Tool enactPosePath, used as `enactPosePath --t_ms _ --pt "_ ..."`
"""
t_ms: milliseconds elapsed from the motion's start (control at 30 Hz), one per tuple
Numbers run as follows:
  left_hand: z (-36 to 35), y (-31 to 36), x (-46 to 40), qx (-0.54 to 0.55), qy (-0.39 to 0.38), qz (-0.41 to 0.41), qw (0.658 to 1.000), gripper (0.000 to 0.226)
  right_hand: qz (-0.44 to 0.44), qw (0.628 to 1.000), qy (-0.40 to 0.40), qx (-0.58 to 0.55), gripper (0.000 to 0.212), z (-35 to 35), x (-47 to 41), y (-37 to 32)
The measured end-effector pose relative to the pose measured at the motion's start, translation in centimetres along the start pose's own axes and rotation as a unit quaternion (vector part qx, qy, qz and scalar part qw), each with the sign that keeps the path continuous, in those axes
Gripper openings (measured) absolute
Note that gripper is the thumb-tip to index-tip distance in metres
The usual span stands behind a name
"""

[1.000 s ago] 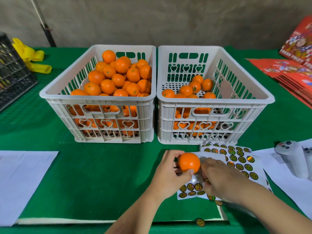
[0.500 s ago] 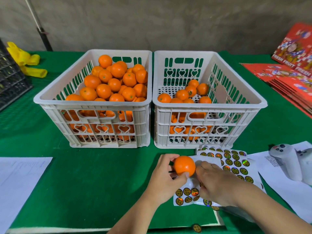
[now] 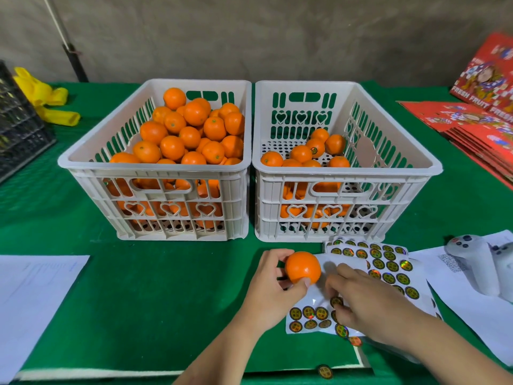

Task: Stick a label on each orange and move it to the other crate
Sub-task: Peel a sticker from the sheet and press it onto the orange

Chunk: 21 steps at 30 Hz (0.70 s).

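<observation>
I have the orange (image 3: pixel 302 267) in my left hand (image 3: pixel 273 284), fingers curled round its far side and thumb pressed under its near edge, held just above the green table cover (image 3: pixel 155 287) at the near side, in front of the right crate. My right hand (image 3: pixel 369 298) lies immediately at 3 o'clock from the fruit, fingertips bent down onto the label sheet (image 3: pixel 311 315), at a round label (image 3: pixel 336 301) near the sheet's middle; whether it has one pinched and lifted I cannot tell, since the fingers cover the spot. The relation that matters is short: the label sits at about 4 o'clock from the orange, close by, so I judge the right hand only needs to lift and swing toward 10 o'clock to press onto the bare near-right face of the fruit. The orange is near enough round, so no axis worries me. After that the left hand is the nearer one to carry it to 12 o'clock, up over the front rim of the right crate (image 3: pixel 347 173), which holds only a shallow layer of fruit and has plenty of open floor toward its back. The left crate (image 3: pixel 155 173), at 11 o'clock, is heaped well above its rim. A further label sheet (image 3: pixel 388 262) and a white controller (image 3: pixel 480 262) lie at 2 to 3 o'clock, out of that path.
</observation>
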<state>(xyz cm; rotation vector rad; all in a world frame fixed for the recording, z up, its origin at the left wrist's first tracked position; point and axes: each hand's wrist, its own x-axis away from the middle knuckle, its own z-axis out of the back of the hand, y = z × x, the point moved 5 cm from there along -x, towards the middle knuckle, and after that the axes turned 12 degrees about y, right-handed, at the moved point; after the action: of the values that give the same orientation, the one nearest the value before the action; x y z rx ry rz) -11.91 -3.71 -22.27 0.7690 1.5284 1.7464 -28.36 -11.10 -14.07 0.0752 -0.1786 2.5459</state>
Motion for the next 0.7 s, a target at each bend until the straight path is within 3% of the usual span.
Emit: enactPosePath --t_ms 133,200,267,333,467,567,700 --pt "0.0 0.4 0.1 -0.004 0.002 -0.007 1.0 0.055 -0.002 0.998 0.03 -0.054 0.006 0.2 -0.1 0.7" --pt "0.1 0.6 0.2 0.003 0.002 -0.011 1.0 0.054 -0.03 0.988 0.069 -0.135 0.01 0.7 -0.3 1.6" --pt "0.1 0.7 0.2 0.012 0.001 -0.016 1.0 0.054 -0.071 0.958 0.137 -0.241 0.023 1.2 -0.5 2.5" --pt "0.1 0.9 0.2 0.027 0.004 -0.02 0.999 0.055 -0.096 0.915 0.18 -0.347 0.022 1.5 -0.8 2.7" --pt "0.4 1.3 0.4 0.068 0.02 -0.029 0.997 0.057 -0.092 0.85 0.187 -0.483 0.017 1.6 -2.2 1.0" --pt "0.5 1.5 0.7 0.077 0.03 -0.054 0.995 0.06 -0.079 0.852 0.17 -0.489 0.018 1.7 -3.0 -0.3" --pt "0.4 1.9 1.2 0.07 0.036 -0.084 0.993 0.061 -0.082 0.887 0.154 -0.428 0.014 1.7 -3.4 -0.6"
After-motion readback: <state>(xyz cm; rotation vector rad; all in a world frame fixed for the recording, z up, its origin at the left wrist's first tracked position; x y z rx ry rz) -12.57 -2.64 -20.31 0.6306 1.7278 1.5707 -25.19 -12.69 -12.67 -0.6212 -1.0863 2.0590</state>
